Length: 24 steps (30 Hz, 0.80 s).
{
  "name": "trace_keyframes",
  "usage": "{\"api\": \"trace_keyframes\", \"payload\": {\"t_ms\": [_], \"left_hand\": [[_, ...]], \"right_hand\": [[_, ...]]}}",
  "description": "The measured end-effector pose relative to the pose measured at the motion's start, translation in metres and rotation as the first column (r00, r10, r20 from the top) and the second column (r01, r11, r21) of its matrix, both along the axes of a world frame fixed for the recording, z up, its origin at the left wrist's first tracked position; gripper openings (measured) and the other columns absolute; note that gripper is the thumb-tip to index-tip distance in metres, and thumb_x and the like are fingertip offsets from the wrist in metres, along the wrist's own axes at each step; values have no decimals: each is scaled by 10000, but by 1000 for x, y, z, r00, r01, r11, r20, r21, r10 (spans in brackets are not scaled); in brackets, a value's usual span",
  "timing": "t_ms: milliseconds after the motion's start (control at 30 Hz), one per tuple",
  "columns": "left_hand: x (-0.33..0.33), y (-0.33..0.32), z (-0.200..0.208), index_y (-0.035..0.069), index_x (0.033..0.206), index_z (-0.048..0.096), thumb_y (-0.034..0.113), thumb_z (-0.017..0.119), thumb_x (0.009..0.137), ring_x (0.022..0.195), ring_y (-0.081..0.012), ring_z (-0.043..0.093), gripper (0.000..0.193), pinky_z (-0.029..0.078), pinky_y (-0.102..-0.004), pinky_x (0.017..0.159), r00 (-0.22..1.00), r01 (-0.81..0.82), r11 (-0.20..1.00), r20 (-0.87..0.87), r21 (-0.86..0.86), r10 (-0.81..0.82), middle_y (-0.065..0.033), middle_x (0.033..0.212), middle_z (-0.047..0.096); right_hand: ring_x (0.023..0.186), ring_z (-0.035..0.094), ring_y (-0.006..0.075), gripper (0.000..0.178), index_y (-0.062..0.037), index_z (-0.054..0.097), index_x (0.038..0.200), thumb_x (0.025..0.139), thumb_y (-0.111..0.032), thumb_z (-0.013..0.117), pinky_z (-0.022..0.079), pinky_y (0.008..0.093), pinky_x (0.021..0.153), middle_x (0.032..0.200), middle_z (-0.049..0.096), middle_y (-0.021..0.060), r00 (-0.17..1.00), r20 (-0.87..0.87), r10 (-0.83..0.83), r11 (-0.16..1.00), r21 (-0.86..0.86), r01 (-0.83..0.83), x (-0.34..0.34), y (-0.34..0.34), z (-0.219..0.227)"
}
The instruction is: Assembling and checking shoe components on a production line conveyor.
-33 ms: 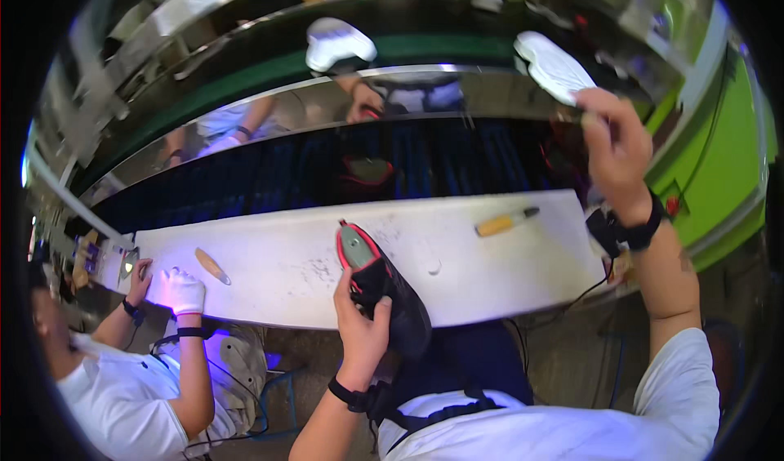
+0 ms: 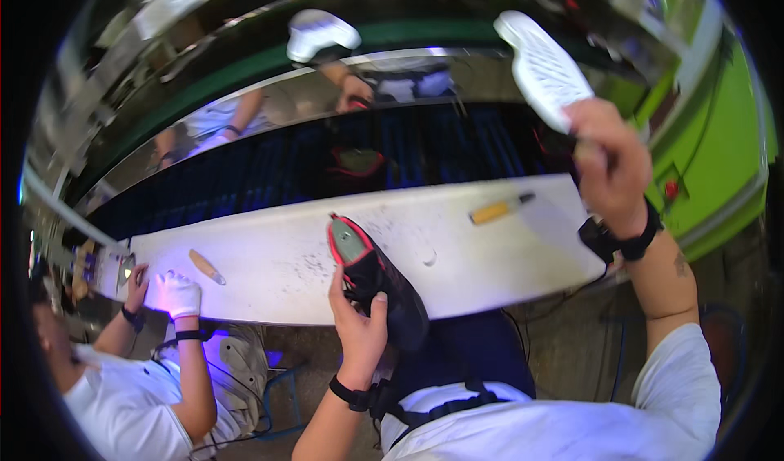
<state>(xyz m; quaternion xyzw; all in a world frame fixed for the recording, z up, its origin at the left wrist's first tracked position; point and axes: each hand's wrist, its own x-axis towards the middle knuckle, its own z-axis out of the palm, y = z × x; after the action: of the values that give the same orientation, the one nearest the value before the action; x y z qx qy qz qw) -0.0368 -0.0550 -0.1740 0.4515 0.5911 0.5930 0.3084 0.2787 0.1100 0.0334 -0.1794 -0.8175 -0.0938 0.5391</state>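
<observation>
My left hand [image 2: 357,318] grips a black shoe upper [image 2: 377,281] with red trim, its grey bottom facing up, resting on the near edge of the white worktable [image 2: 278,265]. My right hand [image 2: 606,160] is raised at the right and holds a white shoe sole [image 2: 539,65] by its heel end, tread side toward me, above the dark blue conveyor belt [image 2: 327,167]. A black wristband sits on each of my wrists.
A yellow-handled tool [image 2: 498,209] lies on the table's right part. A co-worker at the lower left, one hand in a white glove [image 2: 178,292], works near a tan tool [image 2: 206,266]. Another white sole [image 2: 318,33] and a person's arms are beyond the belt. A green machine [image 2: 719,159] stands right.
</observation>
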Motion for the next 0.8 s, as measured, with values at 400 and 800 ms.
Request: {"api": "trace_keyframes", "payload": {"t_ms": [400,800], "left_hand": [[-16,-45,-43,213,1369,611,347,937,647,1449,-507,266,804,233,-596,1196,411,270,961,-910,66,-53,-282,1590,241],[11,46,121,-61,1167,585,671,728,839,1010,-286,686,815,543,-406,939,993,106,894,-97,436,-71,-178,1047,697]], "right_hand": [[1231,620,275,195,-104,681,979,815,-156,773,428,514,1089,1091,703,53,872,373,316,840,-537,-75,-11,-127,-215],[826,604,84,198,3,625,1087,973,-149,681,506,262,735,919,672,50,837,-536,-106,458,-774,-437,0,-117,-86]]}}
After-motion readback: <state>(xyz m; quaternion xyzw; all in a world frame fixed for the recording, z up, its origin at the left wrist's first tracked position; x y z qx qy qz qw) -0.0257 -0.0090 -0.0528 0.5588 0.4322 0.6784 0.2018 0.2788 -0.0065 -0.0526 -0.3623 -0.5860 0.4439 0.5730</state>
